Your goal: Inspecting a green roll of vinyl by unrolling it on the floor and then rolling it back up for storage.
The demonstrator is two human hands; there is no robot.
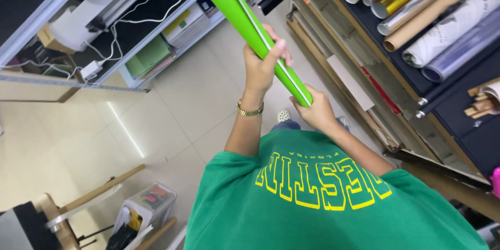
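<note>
Both hands grip the long bright-green rolled vinyl sheet [245,18]: left hand [263,62] mid-roll, right hand [315,112] at its end. Its 11 o'clock tip risks snagging the dangling white cables [156,0].

Pale glossy floor tiles [172,99], with a streak of reflected light just left of their centre. Left of the tiles, a metal shelving unit [156,31] carries white cables, a white charger [91,69], green folders [148,57] and paper stacks. Right of the tiles, a dark rack [458,104] holds rolls [416,0] in orange, gold, silver, brown and white. Below the tiles, a clear plastic box [151,203] and wooden sticks [101,188].
</note>
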